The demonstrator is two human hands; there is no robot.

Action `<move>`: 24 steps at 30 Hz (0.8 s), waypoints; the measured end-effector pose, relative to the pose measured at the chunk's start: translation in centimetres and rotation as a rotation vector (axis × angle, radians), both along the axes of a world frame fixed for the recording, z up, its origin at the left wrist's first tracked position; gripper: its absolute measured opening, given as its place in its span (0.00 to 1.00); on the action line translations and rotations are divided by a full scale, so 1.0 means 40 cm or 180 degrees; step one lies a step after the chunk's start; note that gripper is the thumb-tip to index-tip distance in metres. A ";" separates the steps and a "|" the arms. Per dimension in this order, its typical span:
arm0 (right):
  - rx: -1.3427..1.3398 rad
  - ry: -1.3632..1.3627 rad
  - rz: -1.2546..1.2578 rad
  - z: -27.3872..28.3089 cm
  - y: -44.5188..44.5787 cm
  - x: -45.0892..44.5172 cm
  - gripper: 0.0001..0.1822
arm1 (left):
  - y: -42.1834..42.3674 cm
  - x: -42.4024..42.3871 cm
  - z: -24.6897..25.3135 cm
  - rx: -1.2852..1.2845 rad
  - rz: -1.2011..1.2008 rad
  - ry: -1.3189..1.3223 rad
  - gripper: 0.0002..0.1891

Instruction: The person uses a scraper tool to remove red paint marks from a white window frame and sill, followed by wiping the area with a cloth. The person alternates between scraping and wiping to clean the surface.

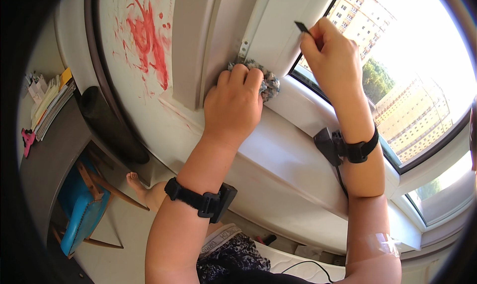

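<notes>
My left hand [233, 105] grips a bunched, mottled grey-and-blue cloth [272, 84] and presses it into the lower corner of the white window frame [281, 27]. Just above the cloth, a small metal fitting [244, 47] with holes shows on the frame. Between the thumb and fingers of my right hand [335, 56] is a thin, flat black piece [300, 25], its angled end pointing up and left. That hand is raised in front of the window pane [384, 75]. Most of the black piece is hidden by my fingers, so its exact kind cannot be told.
Red smears [149, 41] mark the wall left of the frame. A white sill [283, 142] runs beneath my forearms. At left stand a dark desk [56, 109] with stacked papers [54, 101] and a blue chair [80, 217]. A mattress [298, 265] and a black cable [313, 262] lie below.
</notes>
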State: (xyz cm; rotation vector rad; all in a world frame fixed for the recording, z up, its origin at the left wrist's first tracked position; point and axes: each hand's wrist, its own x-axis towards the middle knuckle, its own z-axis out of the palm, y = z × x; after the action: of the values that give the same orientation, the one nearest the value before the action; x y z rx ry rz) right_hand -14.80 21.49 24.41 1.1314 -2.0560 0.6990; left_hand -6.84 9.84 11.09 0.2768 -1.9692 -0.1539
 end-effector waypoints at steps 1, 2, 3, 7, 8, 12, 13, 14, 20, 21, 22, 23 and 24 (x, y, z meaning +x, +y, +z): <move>-0.0053 -0.0020 0.0008 0.008 -0.004 -0.001 0.10 | -0.001 0.002 -0.002 0.0005 0.0004 0.0005 0.11; -0.0067 0.0165 -0.0003 -0.003 -0.010 -0.009 0.10 | 0.000 0.003 -0.006 0.0006 -0.0003 0.0007 0.11; -0.0014 0.0174 0.0041 -0.016 -0.011 -0.011 0.08 | -0.002 0.003 -0.004 0.0005 -0.0006 0.0029 0.11; 0.0011 0.0090 0.0084 -0.015 0.002 -0.001 0.06 | 0.007 -0.005 -0.007 0.0044 -0.0088 0.0004 0.10; -0.0029 0.0056 0.0049 0.014 0.003 0.003 0.06 | 0.004 -0.008 -0.004 0.0014 -0.0074 0.0062 0.10; 0.0050 0.0068 -0.0060 0.000 0.011 0.008 0.07 | -0.002 -0.003 -0.011 -0.0004 -0.0075 0.0055 0.10; 0.0110 0.0079 -0.0086 -0.002 0.015 0.007 0.07 | -0.002 -0.003 -0.010 0.0015 -0.0083 0.0035 0.10; 0.0121 0.0078 -0.0074 0.003 0.013 0.006 0.07 | -0.005 -0.003 -0.007 0.0016 -0.0061 0.0056 0.10; 0.0141 0.0175 0.0089 0.011 0.019 -0.003 0.06 | 0.001 -0.001 -0.003 0.0049 -0.0103 0.0059 0.11; 0.0155 0.0220 0.0108 0.002 0.023 -0.005 0.06 | 0.003 -0.002 -0.005 0.0052 -0.0072 0.0010 0.11; 0.0153 0.0109 0.0093 0.000 0.024 -0.006 0.07 | 0.004 -0.002 -0.006 0.0054 -0.0041 -0.0038 0.11; 0.0164 0.0086 0.0119 0.004 0.021 -0.005 0.07 | 0.001 -0.002 -0.004 0.0043 -0.0036 0.0003 0.11; 0.0177 0.0048 0.0126 0.007 0.021 -0.002 0.07 | 0.000 -0.002 -0.005 0.0031 -0.0051 0.0030 0.11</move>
State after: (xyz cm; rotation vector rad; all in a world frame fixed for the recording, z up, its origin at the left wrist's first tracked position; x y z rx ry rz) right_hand -14.88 22.34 24.67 1.2081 -2.0565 0.6542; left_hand -6.92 9.83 10.87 0.2662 -1.9620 -0.1750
